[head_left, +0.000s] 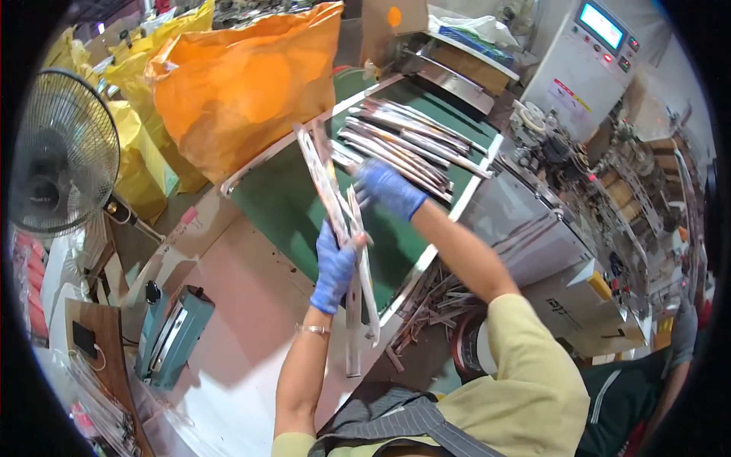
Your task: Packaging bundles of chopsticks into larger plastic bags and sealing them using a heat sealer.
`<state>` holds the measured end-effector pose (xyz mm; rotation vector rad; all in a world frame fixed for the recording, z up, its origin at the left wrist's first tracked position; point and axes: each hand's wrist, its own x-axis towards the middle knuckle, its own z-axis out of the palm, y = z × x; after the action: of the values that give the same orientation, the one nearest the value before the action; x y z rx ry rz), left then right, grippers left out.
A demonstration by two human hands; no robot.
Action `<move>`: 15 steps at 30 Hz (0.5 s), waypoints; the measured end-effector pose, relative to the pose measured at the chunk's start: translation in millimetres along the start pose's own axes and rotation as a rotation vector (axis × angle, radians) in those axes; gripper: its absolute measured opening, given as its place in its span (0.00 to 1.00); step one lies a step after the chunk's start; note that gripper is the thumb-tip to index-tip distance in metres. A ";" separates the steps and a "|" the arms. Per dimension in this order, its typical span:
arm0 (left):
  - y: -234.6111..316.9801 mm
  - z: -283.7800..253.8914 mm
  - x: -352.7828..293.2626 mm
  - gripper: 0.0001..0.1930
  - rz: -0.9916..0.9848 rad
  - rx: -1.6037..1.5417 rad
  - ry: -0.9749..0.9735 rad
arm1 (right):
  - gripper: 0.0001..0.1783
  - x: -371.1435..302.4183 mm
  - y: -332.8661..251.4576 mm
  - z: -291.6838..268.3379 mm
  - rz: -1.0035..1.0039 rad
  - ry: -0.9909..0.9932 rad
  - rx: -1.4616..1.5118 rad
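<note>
My left hand (335,263), in a blue glove with bare fingertips, is closed around a loose bundle of long, thin printed packets (324,179). They stick out above and below the fist at differing angles. What is inside them cannot be made out. My right hand (390,189), also blue-gloved, is beside the upper part of the bundle, over a green conveyor belt (278,221). Motion smears its fingers, so its grip is unclear. Just beyond it, a pile of similar packets (411,141) lies side by side on the belt.
A large orange bag (247,91) stands behind the belt, with yellow sacks (137,145) and a fan (65,152) to the left. On the pinkish table sits a teal bench device (175,335). Machinery with a lit control panel (590,61) stands right. Another person's arm (674,381) shows at far right.
</note>
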<state>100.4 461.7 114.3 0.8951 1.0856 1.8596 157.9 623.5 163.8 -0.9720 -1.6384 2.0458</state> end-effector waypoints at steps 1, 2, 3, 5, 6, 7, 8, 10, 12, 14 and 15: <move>2.4 9.5 -13.4 0.26 -0.080 -0.044 -0.076 | 0.14 -13.8 13.2 13.1 -0.016 -0.089 0.296; 8.3 23.7 -27.9 0.28 -0.092 -0.055 -0.075 | 0.10 -15.1 33.8 4.4 -0.063 -0.155 0.225; 12.3 28.1 -43.6 0.30 -0.111 -0.055 -0.050 | 0.09 -29.7 36.6 15.8 -0.185 -0.117 0.226; 15.0 23.6 -66.9 0.32 -0.115 -0.043 -0.061 | 0.08 -54.9 36.5 28.4 0.003 -0.150 0.476; 18.3 26.5 -74.1 0.30 -0.185 -0.082 -0.091 | 0.06 -75.1 29.8 26.2 0.129 -0.060 0.561; 22.7 33.1 -78.3 0.28 -0.245 -0.120 -0.134 | 0.05 -84.4 35.3 8.8 0.073 -0.023 0.529; 18.6 34.1 -77.1 0.25 -0.199 -0.018 -0.153 | 0.05 -93.3 36.7 -7.7 0.063 -0.013 0.622; 22.1 22.0 -83.2 0.23 -0.316 -0.059 -0.155 | 0.04 -121.9 28.9 -16.8 0.040 0.071 0.612; 23.7 9.0 -85.2 0.26 -0.323 -0.193 -0.097 | 0.04 -136.8 31.8 -11.6 -0.163 0.131 0.375; 25.0 3.1 -79.1 0.30 -0.315 -0.387 -0.174 | 0.08 -167.6 20.7 8.7 -0.279 0.075 0.347; 32.3 16.4 -79.0 0.32 -0.293 -0.382 -0.168 | 0.07 -178.1 22.0 8.3 -0.350 0.047 0.330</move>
<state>140.3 387.5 135.6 0.6190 0.6846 1.6384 281.1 496.9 196.2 -0.5698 -1.2834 1.9491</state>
